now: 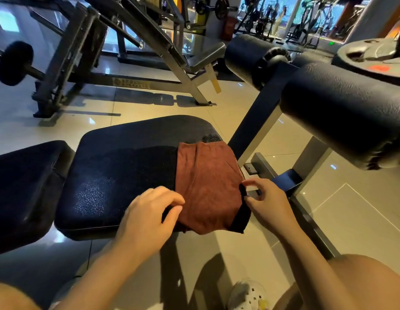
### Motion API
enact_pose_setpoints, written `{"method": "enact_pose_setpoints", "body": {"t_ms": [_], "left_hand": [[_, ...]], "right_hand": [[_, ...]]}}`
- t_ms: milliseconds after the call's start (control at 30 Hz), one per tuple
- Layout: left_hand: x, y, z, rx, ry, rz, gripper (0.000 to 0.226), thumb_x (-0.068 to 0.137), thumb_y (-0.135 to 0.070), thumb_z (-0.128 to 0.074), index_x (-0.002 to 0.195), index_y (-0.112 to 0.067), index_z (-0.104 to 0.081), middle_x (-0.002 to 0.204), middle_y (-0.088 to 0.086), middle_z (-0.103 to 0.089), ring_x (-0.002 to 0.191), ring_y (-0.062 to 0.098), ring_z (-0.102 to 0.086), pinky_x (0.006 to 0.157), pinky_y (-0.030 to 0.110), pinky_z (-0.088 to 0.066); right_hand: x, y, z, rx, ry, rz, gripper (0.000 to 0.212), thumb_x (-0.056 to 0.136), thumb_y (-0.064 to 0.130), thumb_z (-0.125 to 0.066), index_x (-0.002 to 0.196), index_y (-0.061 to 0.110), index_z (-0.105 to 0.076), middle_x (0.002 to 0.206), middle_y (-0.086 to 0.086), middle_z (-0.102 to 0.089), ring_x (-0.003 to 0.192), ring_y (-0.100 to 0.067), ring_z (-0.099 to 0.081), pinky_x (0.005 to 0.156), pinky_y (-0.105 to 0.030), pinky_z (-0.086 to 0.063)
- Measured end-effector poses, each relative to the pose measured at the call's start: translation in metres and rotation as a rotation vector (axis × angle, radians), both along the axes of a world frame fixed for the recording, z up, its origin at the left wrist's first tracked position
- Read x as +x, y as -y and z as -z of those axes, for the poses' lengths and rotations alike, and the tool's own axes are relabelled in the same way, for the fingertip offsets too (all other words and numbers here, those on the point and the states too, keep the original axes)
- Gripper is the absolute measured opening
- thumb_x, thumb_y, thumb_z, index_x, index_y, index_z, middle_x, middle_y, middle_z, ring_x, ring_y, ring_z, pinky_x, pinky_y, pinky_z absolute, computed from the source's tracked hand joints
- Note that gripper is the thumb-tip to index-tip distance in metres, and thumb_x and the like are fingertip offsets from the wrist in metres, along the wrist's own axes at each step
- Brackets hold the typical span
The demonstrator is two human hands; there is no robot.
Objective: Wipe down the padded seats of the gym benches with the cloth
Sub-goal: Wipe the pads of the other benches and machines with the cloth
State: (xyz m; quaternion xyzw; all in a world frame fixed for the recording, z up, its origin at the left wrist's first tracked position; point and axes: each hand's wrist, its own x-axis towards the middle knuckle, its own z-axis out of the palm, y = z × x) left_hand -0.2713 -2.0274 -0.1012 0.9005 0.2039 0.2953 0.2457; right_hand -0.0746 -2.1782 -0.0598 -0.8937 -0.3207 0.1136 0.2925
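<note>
A rust-red cloth (pixel 208 186) with a black hem lies spread over the right end of the black padded seat (pixel 118 175) of a gym bench. My left hand (pixel 147 220) pinches the cloth's near left edge between thumb and fingers. At the cloth's right edge, my right hand (pixel 268 204) pinches the black hem. The seat's far strip looks wet and shiny. A second black pad (pixel 22 186) of the same bench adjoins the seat on the left.
Thick black roller pads (pixel 342 113) on a steel frame stand to the right of the seat. A weight plate (pixel 373 57) sits behind them. Another machine's frame (pixel 132 63) occupies the tiled floor beyond. My knees and a white shoe (pixel 248 294) are at the bottom.
</note>
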Motion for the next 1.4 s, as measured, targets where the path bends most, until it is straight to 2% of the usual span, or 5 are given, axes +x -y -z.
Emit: {"method": "enact_pose_setpoints", "body": {"t_ms": [333,733,1000,1233,1400], "left_hand": [[0.135,-0.082,-0.036,-0.047,-0.306,-0.284,0.037,0.097,-0.043,-0.050,0.131,-0.028,-0.055,0.129,0.000,-0.053,0.121,0.023,-0.047,0.100,0.040,-0.035],[0.135,-0.139,-0.025,-0.234,-0.311,-0.247,0.009,0.090,-0.040,-0.064,0.083,-0.036,-0.059,0.111,-0.007,-0.047,0.116,0.021,-0.047,0.097,0.044,-0.033],[0.122,-0.125,-0.015,-0.114,-0.256,-0.348,0.020,0.094,-0.035,-0.058,0.114,-0.031,-0.058,0.124,-0.005,-0.049,0.122,0.019,-0.041,0.100,0.037,-0.026],[0.093,-0.092,0.005,-0.013,-0.371,-0.254,0.082,0.070,-0.081,-0.020,0.143,-0.045,-0.033,0.146,-0.014,-0.031,0.137,0.011,-0.020,0.108,0.040,-0.017],[0.069,-0.087,0.012,0.012,-0.345,-0.268,0.081,0.073,-0.079,-0.020,0.142,-0.041,-0.039,0.146,-0.008,-0.036,0.137,0.013,-0.020,0.108,0.043,-0.018]], "right_hand": [[0.037,-0.099,-0.017,-0.038,0.225,-0.141,0.035,0.097,0.012,-0.047,0.130,0.018,-0.058,0.131,-0.005,-0.054,0.117,-0.022,-0.053,0.087,-0.025,-0.039],[0.095,-0.121,-0.005,-0.252,0.211,-0.455,0.056,0.093,0.041,-0.058,0.144,0.027,-0.040,0.146,0.007,-0.044,0.129,-0.011,-0.041,0.103,-0.024,-0.033],[0.078,-0.129,-0.002,-0.382,0.482,-0.367,0.054,0.096,0.056,-0.043,0.142,0.028,-0.036,0.144,0.002,-0.043,0.127,-0.020,-0.043,0.103,-0.037,-0.039],[0.020,-0.141,0.034,-0.305,0.373,-0.408,0.081,0.081,0.060,0.014,0.155,0.034,-0.008,0.164,0.007,-0.001,0.151,-0.015,0.003,0.120,-0.040,0.003],[0.027,-0.143,0.041,-0.364,0.367,-0.372,0.071,0.092,0.068,0.001,0.155,0.037,0.000,0.164,0.008,0.008,0.150,-0.015,0.011,0.117,-0.041,0.014]]}}
